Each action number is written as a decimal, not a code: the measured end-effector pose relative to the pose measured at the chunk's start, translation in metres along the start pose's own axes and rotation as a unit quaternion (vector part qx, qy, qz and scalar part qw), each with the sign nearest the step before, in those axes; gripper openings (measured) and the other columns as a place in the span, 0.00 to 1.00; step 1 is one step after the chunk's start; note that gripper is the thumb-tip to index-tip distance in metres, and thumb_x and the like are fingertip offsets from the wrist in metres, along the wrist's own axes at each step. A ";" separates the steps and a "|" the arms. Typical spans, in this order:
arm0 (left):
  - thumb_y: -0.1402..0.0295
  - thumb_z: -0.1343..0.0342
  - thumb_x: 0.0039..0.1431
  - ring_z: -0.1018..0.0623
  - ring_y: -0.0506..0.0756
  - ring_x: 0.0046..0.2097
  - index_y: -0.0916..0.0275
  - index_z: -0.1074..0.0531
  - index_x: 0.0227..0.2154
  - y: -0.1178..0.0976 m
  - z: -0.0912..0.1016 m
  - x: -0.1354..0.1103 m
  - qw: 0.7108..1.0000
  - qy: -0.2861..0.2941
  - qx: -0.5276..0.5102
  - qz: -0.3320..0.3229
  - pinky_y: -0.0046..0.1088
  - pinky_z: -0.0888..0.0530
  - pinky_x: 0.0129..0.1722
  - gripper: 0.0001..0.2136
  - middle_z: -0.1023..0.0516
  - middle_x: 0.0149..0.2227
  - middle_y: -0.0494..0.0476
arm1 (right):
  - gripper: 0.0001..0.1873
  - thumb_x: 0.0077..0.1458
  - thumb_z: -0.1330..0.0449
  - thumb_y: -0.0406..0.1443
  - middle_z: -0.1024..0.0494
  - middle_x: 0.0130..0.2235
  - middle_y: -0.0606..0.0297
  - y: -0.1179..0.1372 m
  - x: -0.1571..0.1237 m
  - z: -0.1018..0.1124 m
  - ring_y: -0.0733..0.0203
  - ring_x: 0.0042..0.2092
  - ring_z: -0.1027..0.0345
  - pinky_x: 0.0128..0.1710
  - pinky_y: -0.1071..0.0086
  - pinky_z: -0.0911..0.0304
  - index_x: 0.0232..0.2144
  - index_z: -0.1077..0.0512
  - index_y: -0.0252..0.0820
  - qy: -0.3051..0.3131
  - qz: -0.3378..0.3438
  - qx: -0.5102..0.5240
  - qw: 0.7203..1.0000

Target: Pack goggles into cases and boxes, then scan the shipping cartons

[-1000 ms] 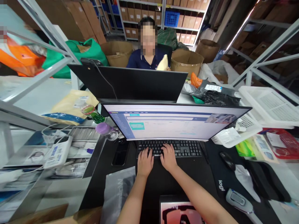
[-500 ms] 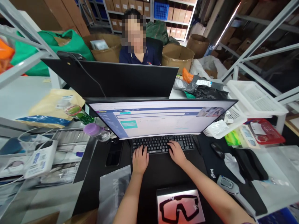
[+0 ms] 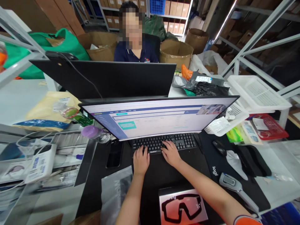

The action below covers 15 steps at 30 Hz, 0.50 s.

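Note:
Both my hands rest on a black keyboard (image 3: 185, 142) under a wide monitor (image 3: 159, 117) that shows a web page. My left hand (image 3: 141, 160) lies over the keyboard's left part with its fingers spread on the keys. My right hand (image 3: 171, 153) lies at the middle, fingers stretched onto the keys. Neither hand holds anything. Near my forearms at the bottom lies a box printed with goggles (image 3: 182, 207).
A grey poly bag (image 3: 114, 193) lies bottom left, a black phone (image 3: 114, 157) beside the keyboard. A mouse (image 3: 219, 147) and a handheld scanner (image 3: 231, 182) sit on the black mat at right. White baskets (image 3: 257, 95) stand far right. A person sits behind a second monitor (image 3: 105, 78).
My right hand has shifted a little left along the keys. The camera view has tilted slightly downward and shows more of the goggles box.

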<state>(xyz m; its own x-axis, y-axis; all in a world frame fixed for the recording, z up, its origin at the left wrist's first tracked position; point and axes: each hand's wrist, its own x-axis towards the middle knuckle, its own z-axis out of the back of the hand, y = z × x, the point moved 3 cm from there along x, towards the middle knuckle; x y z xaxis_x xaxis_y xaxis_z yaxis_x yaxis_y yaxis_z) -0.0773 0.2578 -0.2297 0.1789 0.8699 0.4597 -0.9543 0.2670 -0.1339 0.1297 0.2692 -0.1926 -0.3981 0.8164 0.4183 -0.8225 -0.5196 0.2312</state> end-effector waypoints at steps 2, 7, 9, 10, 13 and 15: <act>0.68 0.51 0.67 0.27 0.68 0.56 0.67 0.27 0.54 0.000 0.000 0.000 1.000 -0.001 -0.004 0.003 0.50 0.31 0.57 0.17 0.25 0.56 0.72 | 0.11 0.63 0.43 0.34 0.32 0.62 0.52 0.002 0.001 -0.001 0.45 0.63 0.41 0.62 0.46 0.39 0.44 0.22 0.42 -0.011 -0.012 0.000 1.000; 0.69 0.49 0.66 0.27 0.68 0.56 0.67 0.29 0.55 0.001 -0.002 -0.002 0.999 -0.022 -0.035 0.005 0.50 0.32 0.57 0.16 0.26 0.56 0.72 | 0.15 0.62 0.43 0.33 0.32 0.62 0.49 0.017 0.005 -0.012 0.47 0.62 0.39 0.63 0.46 0.39 0.51 0.26 0.40 0.041 0.021 0.020 0.999; 0.68 0.48 0.66 0.27 0.68 0.56 0.68 0.29 0.52 0.002 -0.003 -0.003 0.999 -0.032 -0.042 0.010 0.50 0.31 0.57 0.15 0.26 0.55 0.73 | 0.17 0.61 0.42 0.32 0.31 0.61 0.50 0.025 0.008 -0.018 0.47 0.62 0.39 0.64 0.46 0.40 0.52 0.26 0.40 0.063 0.041 0.027 0.997; 0.67 0.48 0.66 0.27 0.68 0.56 0.68 0.29 0.51 0.003 -0.004 -0.004 0.998 -0.037 -0.043 0.014 0.50 0.31 0.57 0.14 0.26 0.55 0.73 | 0.18 0.61 0.42 0.32 0.31 0.61 0.50 0.028 0.010 -0.021 0.46 0.62 0.40 0.64 0.46 0.40 0.53 0.27 0.40 0.068 0.041 0.028 0.996; 0.64 0.47 0.66 0.28 0.68 0.57 0.69 0.30 0.47 0.006 -0.003 -0.008 0.997 -0.061 -0.048 0.030 0.49 0.29 0.56 0.13 0.28 0.55 0.76 | 0.21 0.60 0.42 0.32 0.31 0.60 0.49 0.035 0.014 -0.028 0.46 0.63 0.40 0.65 0.45 0.42 0.56 0.29 0.39 0.070 0.025 0.031 0.997; 0.62 0.46 0.66 0.29 0.68 0.58 0.69 0.31 0.47 0.006 -0.002 -0.009 0.995 -0.075 -0.051 0.032 0.49 0.28 0.55 0.14 0.29 0.55 0.76 | 0.21 0.60 0.42 0.31 0.30 0.60 0.49 0.036 0.015 -0.029 0.47 0.63 0.40 0.65 0.45 0.42 0.56 0.29 0.39 0.061 0.012 0.038 0.997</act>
<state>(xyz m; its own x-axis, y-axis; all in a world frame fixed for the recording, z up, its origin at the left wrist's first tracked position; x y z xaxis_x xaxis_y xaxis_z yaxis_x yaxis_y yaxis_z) -0.0844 0.2527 -0.2360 0.0733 0.8173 0.5716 -0.9323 0.2597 -0.2518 0.0824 0.2700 -0.2040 -0.4685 0.8254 0.3151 -0.7808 -0.5537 0.2894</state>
